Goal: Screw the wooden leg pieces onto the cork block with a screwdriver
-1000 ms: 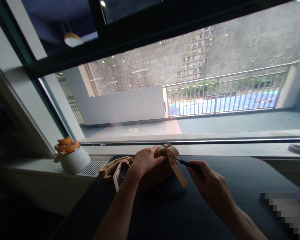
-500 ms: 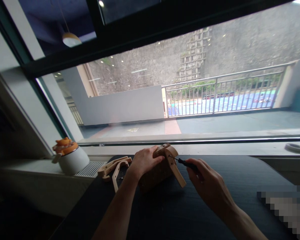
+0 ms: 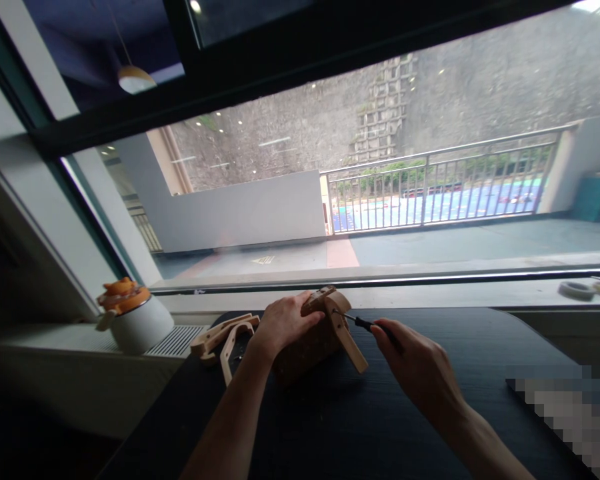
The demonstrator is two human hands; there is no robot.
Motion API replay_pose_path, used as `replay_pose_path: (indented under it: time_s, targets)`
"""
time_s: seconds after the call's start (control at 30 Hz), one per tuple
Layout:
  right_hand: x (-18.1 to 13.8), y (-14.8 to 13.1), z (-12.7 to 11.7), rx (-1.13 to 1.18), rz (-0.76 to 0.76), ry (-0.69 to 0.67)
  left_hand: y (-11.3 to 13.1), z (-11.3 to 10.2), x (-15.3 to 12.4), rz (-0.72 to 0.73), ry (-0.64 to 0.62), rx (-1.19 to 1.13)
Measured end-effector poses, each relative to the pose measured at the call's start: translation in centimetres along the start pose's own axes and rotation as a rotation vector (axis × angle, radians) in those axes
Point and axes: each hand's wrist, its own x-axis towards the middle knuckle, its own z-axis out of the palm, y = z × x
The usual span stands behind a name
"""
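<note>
A brown block-like piece (image 3: 307, 353), its kind unclear in the shade, rests on the dark table (image 3: 430, 413). My left hand (image 3: 287, 321) grips its upper edge, thumb lying along the near side. Against the right end of that piece sits a pale wooden leg (image 3: 351, 347) with screw holes, slanting down to the right. A black-handled screwdriver (image 3: 364, 323) is held in my right hand (image 3: 413, 357), fingers wrapped round the handle. Its metal tip meets a hole near the top of the leg.
More curved wooden parts (image 3: 225, 337) lie left of my left arm, with small dark bits beside them. A white jar (image 3: 143, 327) with an orange lid stands on the sill. Tape rolls (image 3: 576, 291) lie at right. A large window (image 3: 260, 220) rises behind the table.
The view has shifted slightly. Both hands keep their holds, and the screwdriver stays at the leg's hole with its angle little changed.
</note>
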Motion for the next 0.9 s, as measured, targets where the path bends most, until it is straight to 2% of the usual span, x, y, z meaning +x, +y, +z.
replay_pose_path:
  time_s: [0.13, 0.3, 0.4, 0.67, 0.9]
  targets:
    - [-0.14, -0.29, 0.11, 0.093, -0.021, -0.010, -0.10, 0.15, -0.02, 0.006, 0.016, 0.003]
    - [-0.17, -0.38, 0.31, 0.161, -0.120, -0.002, -0.11, 0.13, -0.11, 0.008, 0.018, 0.013]
    - [-0.12, -0.20, 0.45, 0.114, -0.087, 0.032, 0.00, 0.00, -0.17, 0.017, 0.011, 0.012]
    - [-0.08, -0.10, 0.43, 0.017, -0.010, 0.008, 0.38, -0.24, -0.22, -0.012, -0.006, 0.020]
    - [0.01, -0.36, 0.28, 0.141, -0.031, -0.002, 0.47, -0.37, -0.32, -0.024, -0.022, 0.000]
